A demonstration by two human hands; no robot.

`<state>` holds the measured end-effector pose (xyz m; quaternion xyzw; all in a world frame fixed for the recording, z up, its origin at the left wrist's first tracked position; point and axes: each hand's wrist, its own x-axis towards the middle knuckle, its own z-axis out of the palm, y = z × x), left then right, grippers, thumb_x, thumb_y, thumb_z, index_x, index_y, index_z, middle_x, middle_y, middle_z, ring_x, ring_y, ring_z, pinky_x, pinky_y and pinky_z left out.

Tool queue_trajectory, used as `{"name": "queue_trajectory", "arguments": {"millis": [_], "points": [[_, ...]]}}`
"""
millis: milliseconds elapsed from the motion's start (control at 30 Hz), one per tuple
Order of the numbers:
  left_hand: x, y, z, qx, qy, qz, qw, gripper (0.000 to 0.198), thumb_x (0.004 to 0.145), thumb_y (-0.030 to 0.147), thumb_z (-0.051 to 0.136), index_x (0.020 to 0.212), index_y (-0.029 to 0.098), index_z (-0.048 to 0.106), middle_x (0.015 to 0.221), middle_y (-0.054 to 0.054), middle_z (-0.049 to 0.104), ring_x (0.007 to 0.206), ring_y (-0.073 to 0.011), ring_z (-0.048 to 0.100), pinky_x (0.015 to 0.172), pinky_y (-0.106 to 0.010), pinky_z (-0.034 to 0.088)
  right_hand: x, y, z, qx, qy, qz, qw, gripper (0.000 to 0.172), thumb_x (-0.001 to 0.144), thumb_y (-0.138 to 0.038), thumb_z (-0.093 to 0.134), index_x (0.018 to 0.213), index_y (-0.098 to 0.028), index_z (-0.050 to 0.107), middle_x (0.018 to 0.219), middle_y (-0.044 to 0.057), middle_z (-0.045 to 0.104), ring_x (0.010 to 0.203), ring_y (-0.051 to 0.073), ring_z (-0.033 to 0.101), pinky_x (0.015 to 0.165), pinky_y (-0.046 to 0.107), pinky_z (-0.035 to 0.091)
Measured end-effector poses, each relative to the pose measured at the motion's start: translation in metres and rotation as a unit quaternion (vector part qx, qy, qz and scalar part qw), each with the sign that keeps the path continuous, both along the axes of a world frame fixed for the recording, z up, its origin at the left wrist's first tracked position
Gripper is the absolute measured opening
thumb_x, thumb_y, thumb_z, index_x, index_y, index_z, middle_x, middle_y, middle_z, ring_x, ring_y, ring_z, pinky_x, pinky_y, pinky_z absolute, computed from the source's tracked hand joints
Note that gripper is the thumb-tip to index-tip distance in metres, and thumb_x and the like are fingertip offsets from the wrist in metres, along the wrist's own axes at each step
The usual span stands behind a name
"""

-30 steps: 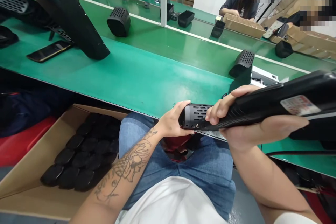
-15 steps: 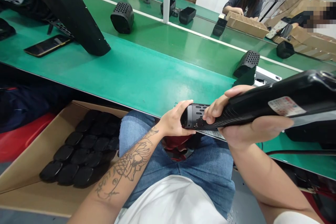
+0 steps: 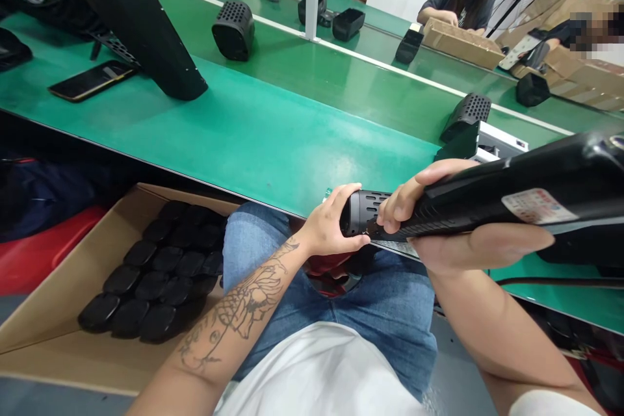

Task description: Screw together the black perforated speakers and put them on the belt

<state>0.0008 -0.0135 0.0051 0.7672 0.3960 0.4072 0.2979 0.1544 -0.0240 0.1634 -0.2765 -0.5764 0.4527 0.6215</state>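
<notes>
Over the lap, the left hand (image 3: 329, 227) grips a black slotted tube (image 3: 363, 213) — held tight. The right hand (image 3: 468, 240) holds a long black tool (image 3: 492, 198) with a sticker (image 3: 539, 206), and its end touches the tube. Down to the left, a box (image 3: 73, 331) is full of black parts (image 3: 151, 266). Farther off — a green bench (image 3: 234, 136) with a phone (image 3: 92, 80) and black cases (image 3: 233, 31).

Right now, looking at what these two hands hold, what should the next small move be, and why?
Probably a small, straight push of the slotted black cylinder into the long black housing with the left hand, the right hand bracing. The cylinder's end sits against the housing and both hands meet at that joint, though I cannot tell whether it is fully seated.
</notes>
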Motion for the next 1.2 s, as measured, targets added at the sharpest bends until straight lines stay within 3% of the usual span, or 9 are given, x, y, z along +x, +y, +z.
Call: {"name": "queue_trajectory", "arguments": {"millis": [367,733,900,1000,1100,1200], "points": [[0.004,-0.001,-0.002,-0.001,0.006,0.018,1.000,0.099,0.078,0.047,0.080,0.159,0.026,0.027,0.157,-0.015,0.044,0.143,-0.0360,0.050,0.116,-0.051,0.048,0.000,0.000,-0.002,-0.007,0.002,-0.004,1.000,0.068,0.068,-0.090,0.068,0.089,-0.026,0.074,0.055,0.000,0.063,0.041,0.022,0.059,0.040,0.037,0.050],[0.000,0.005,-0.007,0.038,0.004,-0.011,0.999,0.118,0.067,0.055,0.092,0.159,0.025,0.024,0.153,-0.017,0.045,0.138,-0.0383,0.052,0.114,-0.055,0.049,0.000,0.016,-0.012,-0.032,-0.033,0.091,0.995,0.065,0.075,-0.084,0.068,0.098,-0.024,0.069,0.062,0.000,0.065,0.042,0.019,0.057,0.040,0.035,0.047],[0.002,0.004,-0.010,0.037,0.010,0.002,0.999,0.111,0.070,0.055,0.090,0.157,0.024,0.029,0.152,-0.013,0.047,0.132,-0.0393,0.056,0.110,-0.054,0.053,-0.003,0.017,-0.020,-0.025,-0.043,0.128,0.991,0.062,0.076,-0.084,0.068,0.098,-0.025,0.069,0.063,0.001,0.067,0.042,0.019,0.057,0.039,0.035,0.049],[0.002,0.006,-0.012,0.043,0.007,0.002,0.999,0.113,0.068,0.059,0.089,0.157,0.024,0.030,0.150,-0.014,0.049,0.131,-0.0396,0.057,0.109,-0.054,0.054,-0.002,0.014,-0.023,-0.020,-0.040,0.116,0.992,0.064,0.074,-0.086,0.067,0.099,-0.027,0.071,0.065,0.001,0.068,0.042,0.019,0.056,0.039,0.036,0.049],[0.002,0.007,-0.010,0.036,0.004,0.004,0.999,0.117,0.068,0.060,0.088,0.160,0.023,0.025,0.153,-0.017,0.047,0.137,-0.0393,0.054,0.114,-0.054,0.050,-0.001,0.011,-0.012,0.005,-0.035,0.064,0.997,0.064,0.069,-0.088,0.069,0.093,-0.029,0.073,0.060,0.000,0.064,0.042,0.020,0.055,0.036,0.037,0.047],[0.001,0.007,-0.006,0.009,0.002,-0.004,1.000,0.118,0.071,0.058,0.088,0.162,0.024,0.022,0.156,-0.017,0.044,0.142,-0.0384,0.051,0.119,-0.053,0.046,0.002,0.006,0.011,0.011,-0.058,0.025,0.998,0.064,0.067,-0.092,0.065,0.087,-0.031,0.074,0.058,0.001,0.062,0.044,0.023,0.058,0.040,0.042,0.052]]}}
